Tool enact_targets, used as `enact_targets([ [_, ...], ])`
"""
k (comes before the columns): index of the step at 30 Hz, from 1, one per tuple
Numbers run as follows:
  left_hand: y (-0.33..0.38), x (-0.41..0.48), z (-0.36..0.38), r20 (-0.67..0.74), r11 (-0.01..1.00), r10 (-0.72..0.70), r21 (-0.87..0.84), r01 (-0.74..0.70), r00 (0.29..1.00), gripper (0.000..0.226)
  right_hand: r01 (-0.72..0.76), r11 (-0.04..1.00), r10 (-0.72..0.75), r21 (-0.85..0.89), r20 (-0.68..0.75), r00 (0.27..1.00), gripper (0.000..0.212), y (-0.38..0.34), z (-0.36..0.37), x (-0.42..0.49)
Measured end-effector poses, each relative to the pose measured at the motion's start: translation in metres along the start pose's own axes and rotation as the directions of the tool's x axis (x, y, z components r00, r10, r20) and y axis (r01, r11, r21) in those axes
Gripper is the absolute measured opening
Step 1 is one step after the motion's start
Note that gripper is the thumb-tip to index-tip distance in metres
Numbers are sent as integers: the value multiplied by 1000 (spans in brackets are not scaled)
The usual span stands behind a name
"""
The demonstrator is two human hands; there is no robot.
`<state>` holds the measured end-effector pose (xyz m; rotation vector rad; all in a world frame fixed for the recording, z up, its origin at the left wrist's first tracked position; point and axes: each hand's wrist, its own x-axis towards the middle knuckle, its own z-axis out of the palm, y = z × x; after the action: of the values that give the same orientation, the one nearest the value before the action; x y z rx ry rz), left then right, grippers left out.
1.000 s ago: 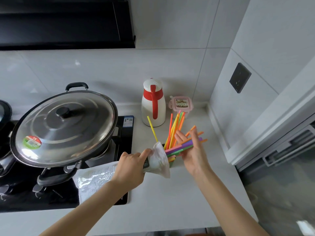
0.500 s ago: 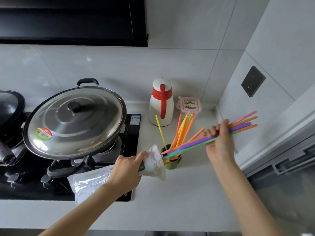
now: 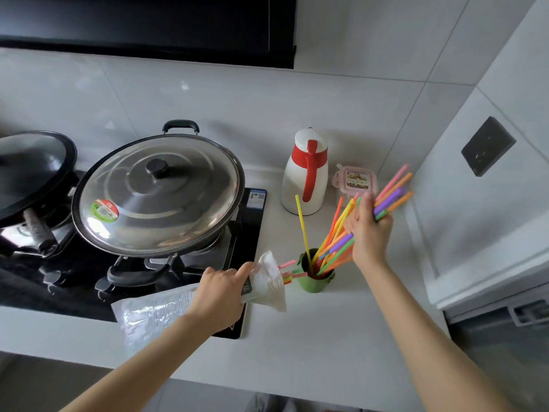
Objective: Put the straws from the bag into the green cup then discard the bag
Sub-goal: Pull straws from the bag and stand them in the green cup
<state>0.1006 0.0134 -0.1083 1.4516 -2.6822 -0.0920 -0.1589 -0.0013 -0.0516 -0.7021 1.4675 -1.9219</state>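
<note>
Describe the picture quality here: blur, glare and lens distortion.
Head view: motion blur smears the straws in the right hand and the ends poking out of the bag; soft daylight glare on the wok lid and the wall tiles; wide-angle bending bows the counter edge and tilts the walls; the green cup stays fairly sharp.

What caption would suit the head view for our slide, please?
Right hand lowers a straw bundle into the green cup; left hand grips the bag.
</note>
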Motion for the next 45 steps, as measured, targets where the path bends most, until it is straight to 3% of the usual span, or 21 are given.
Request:
enact_targets([
  [3, 0, -2, 1, -4, 1000, -21, 1, 21, 1000, 64, -36, 983, 56, -182, 111, 992, 45, 28, 5, -4],
  [5, 0, -2, 1, 2, 999, -34, -1, 34, 999, 64, -23, 963, 74, -270, 181, 981, 31, 36, 4, -6],
  [8, -1, -2, 1, 3, 999, -36, -5, 36, 999, 65, -28, 969, 71, -246, 170, 983, 13, 31, 2, -4],
  [11, -2, 1, 3, -3, 999, -30, -25, 30, 1000, 64, 53, 968, -30, -245, 95, 995, 13, 18, 1, 6],
  [14, 0, 4, 3, -12, 998, -13, -53, 12, 1000, 65, 136, 921, -96, -365, 124, 988, 24, 16, 1, 13],
  [17, -1, 7, 3, -22, 997, 17, -75, -18, 1000, 67, 87, 826, 50, -557, 226, 973, 27, 19, 3, 16],
  [20, 1, 11, 1, -21, 997, 44, -67, -46, 999, 67, 4, 805, 162, -593, 226, 961, 17, 12, -1, 20],
  [22, 3, 14, 0, -20, 996, 52, -65, -53, 998, 67, 22, 837, 116, -547, 216, 970, 9, -2, -6, 21],
  [25, 3, 18, -3, -10, 996, 66, -57, -66, 998, 70, 215, 855, -165, -473, 146, 975, 15, -38, -16, 10],
  [27, 6, 21, -9, -30, 994, 93, -58, -94, 995, 69, 274, 898, -252, -346, 107, 962, 11, -54, -24, -9],
  [30, 19, 28, -23, -67, 990, 140, -23, -142, 988, 66, 62, 981, -50, -181, 71, 996, 21, -45, -38, -41],
  [33, 34, 35, -36, -75, 981, 194, 21, -193, 978, 72, -222, 910, 263, -350, 74, 962, 23, -28, -41, -67],
  [35, 48, 39, -42, -46, 977, 214, -17, -215, 976, 65, -301, 882, 368, -361, 130, 921, 28, -28, -42, -79],
  [38, 70, 45, -42, 17, 970, 236, -67, -235, 972, 58, -194, 898, 291, -395, 204, 935, 28, -31, -45, -84],
  [41, 86, 52, -46, 46, 958, 280, -86, -275, 959, 57, -53, 894, 147, -445, 179, 973, 17, -31, -54, -81],
  [45, 100, 62, -59, 55, 938, 342, -78, -338, 938, 56, 96, 875, -31, -475, 143, 989, 37, -32, -64, -77],
])
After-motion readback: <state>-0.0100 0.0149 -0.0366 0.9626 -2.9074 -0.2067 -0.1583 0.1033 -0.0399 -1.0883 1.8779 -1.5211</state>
